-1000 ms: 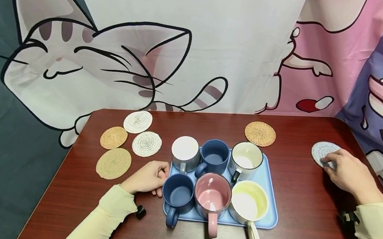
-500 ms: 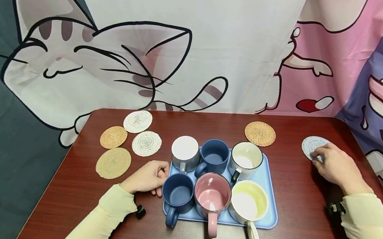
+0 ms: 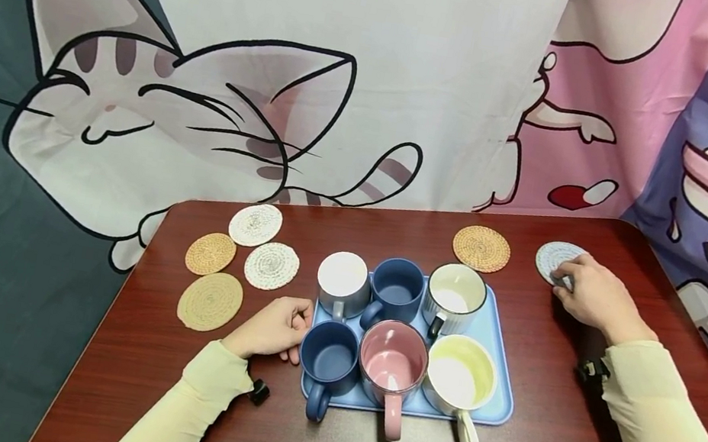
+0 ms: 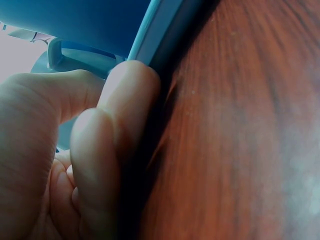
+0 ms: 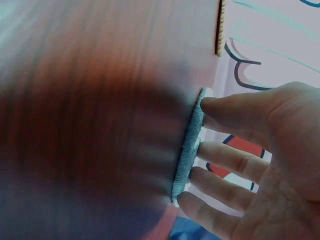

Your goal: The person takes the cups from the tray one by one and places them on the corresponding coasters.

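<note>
My left hand [image 3: 273,328] holds the left edge of a light blue tray [image 3: 498,406], fingers curled at its rim [image 4: 150,42]. Several mugs crowd the tray: a grey-white one [image 3: 343,273], a blue one [image 3: 397,282] and a black-rimmed one [image 3: 456,291] behind; another blue mug [image 3: 329,356], a pink mug [image 3: 393,357] and a yellow-lined mug [image 3: 462,373] in front. On the far right, my right hand [image 3: 599,295] touches a round pale blue woven coaster [image 3: 551,256]. Its extended fingertips [image 5: 197,175] rest on the coaster's upper face, which lies flat on the table.
An orange-tan coaster [image 3: 481,248] lies behind the tray. Left of the tray are two white coasters [image 3: 254,225], a small tan one [image 3: 210,254] and a larger beige one [image 3: 210,303]. A printed cloth [image 3: 226,108] hangs behind the table [image 3: 264,439].
My right hand has slid the pale blue coaster leftward and slightly away across the table, closer to the orange-tan coaster. My left hand, the tray and the mugs stay put.
</note>
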A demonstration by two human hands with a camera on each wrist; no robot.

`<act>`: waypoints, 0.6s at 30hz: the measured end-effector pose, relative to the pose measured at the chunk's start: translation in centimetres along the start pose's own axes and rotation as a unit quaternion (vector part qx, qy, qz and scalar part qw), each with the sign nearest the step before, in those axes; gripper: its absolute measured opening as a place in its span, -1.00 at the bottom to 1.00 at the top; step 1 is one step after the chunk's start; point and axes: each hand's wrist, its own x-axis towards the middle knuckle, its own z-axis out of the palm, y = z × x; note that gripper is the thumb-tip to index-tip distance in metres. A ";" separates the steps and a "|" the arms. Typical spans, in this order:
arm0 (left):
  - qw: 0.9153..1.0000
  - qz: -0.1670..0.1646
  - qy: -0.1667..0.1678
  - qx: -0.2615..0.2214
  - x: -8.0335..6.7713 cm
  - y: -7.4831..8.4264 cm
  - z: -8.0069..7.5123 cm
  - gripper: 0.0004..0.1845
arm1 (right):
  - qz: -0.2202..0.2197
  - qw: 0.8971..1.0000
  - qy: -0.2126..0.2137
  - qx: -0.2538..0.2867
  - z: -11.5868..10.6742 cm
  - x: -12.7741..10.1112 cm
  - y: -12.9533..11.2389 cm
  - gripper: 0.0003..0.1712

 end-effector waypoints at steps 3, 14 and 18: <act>1.000 0.002 -0.001 -0.002 0.0 -0.1 0.0 -0.84 | -0.004 1.000 -0.002 0.001 0.2 0.5 -0.2 -0.77; 1.000 0.003 0.001 0.000 0.0 -0.1 0.0 -0.83 | 0.014 1.000 -0.022 0.004 0.3 1.4 -0.8 -0.73; 1.000 0.000 0.000 -0.003 0.0 -0.1 0.0 -0.84 | 0.020 0.999 -0.029 0.005 0.3 1.5 -1.0 -0.72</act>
